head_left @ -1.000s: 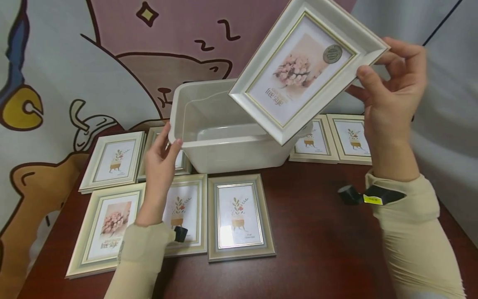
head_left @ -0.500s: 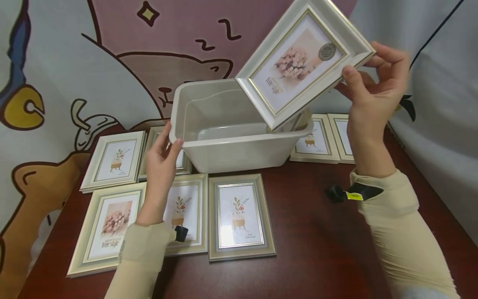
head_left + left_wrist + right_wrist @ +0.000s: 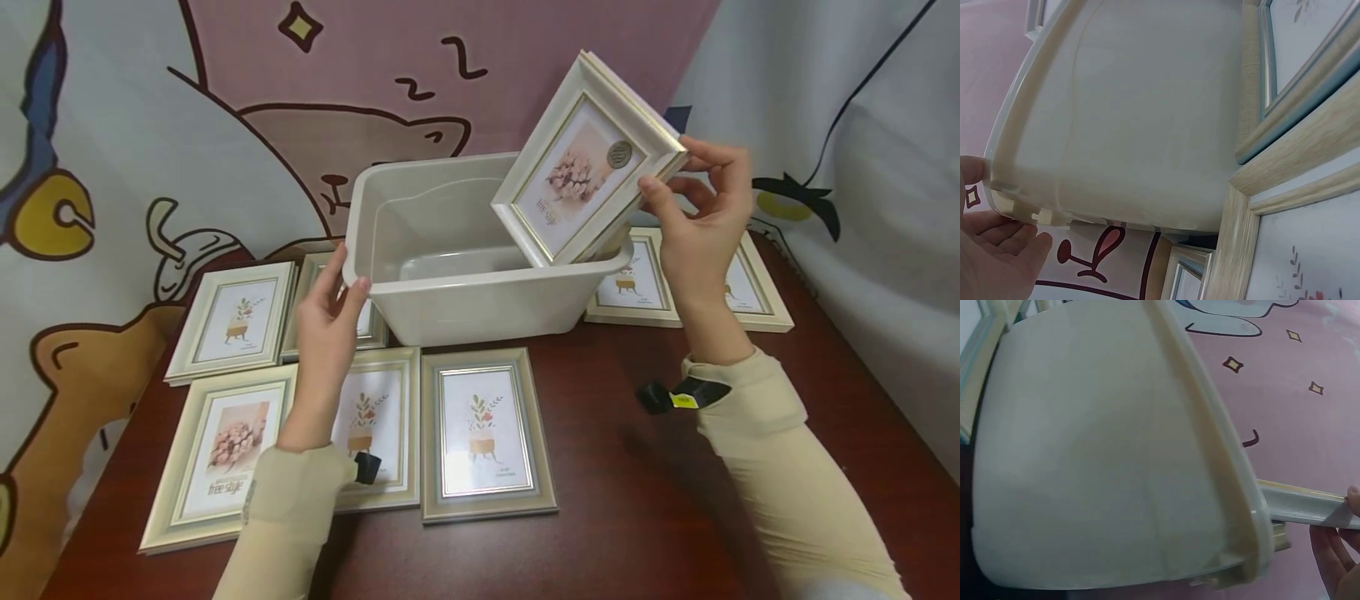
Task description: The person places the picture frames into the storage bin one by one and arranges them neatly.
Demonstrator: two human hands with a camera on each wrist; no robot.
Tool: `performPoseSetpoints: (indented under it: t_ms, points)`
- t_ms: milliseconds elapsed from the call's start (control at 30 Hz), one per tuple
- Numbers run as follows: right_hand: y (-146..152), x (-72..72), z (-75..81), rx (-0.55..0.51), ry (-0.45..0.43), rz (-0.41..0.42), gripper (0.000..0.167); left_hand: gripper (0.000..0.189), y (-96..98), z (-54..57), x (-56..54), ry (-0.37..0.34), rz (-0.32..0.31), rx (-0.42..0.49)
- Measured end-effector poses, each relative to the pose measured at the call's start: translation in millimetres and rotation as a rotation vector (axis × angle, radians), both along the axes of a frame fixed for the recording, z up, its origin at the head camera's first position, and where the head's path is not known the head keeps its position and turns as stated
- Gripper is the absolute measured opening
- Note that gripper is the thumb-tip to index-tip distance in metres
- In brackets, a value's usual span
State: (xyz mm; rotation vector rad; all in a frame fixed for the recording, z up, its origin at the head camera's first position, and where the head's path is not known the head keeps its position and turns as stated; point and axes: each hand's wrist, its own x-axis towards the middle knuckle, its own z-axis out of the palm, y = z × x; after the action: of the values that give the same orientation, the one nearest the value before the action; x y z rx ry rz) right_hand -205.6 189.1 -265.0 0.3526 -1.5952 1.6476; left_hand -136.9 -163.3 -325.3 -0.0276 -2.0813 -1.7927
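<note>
In the head view my right hand (image 3: 705, 221) pinches the right corner of a white picture frame (image 3: 577, 171) with a gold inner line, a pink flower print and a round grey sticker. The picture frame is tilted, its lower corner dipping inside the right end of a cream plastic bin (image 3: 480, 304). My left hand (image 3: 327, 333) grips the bin's left end at the rim, thumb in front. The left wrist view shows the left fingers under the rim of the bin (image 3: 1141, 125). In the right wrist view the picture frame (image 3: 1307, 503) sticks out past the bin's rim.
Left of and before the bin lie several picture frames, among them a flower-print one (image 3: 236, 442) and a champagne one (image 3: 487, 433). Two more lie right of the bin, one partly behind my right wrist (image 3: 633, 275). A cartoon-printed cloth (image 3: 360, 75) hangs behind the dark red table (image 3: 600, 533).
My right hand has moved left and down with the white picture frame, bringing its lower corner from in front of the bin to inside it. My left hand stays on the rim.
</note>
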Motion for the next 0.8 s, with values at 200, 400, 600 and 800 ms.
performPoseSetpoints:
  t_ms: [200,400,600,800]
  points:
    - [-7,3.0,-12.5,0.142,-0.029,-0.054,0.038,0.055,-0.5,-0.9,-0.6,0.005,0.000,-0.008]
    - [-16,2.8,-25.5,0.253,-0.029,-0.106,0.038,0.055,-0.4,-1.3,-0.8,0.000,-0.002,-0.004]
    - [-18,4.2,-37.0,0.375,0.008,-0.152,0.036,0.055,0.2,-1.5,-0.6,-0.018,0.001,-0.002]
    - [-15,3.7,-42.6,0.517,0.017,-0.244,0.035,0.054,0.3,-0.1,0.0,-0.023,0.006,-0.005]
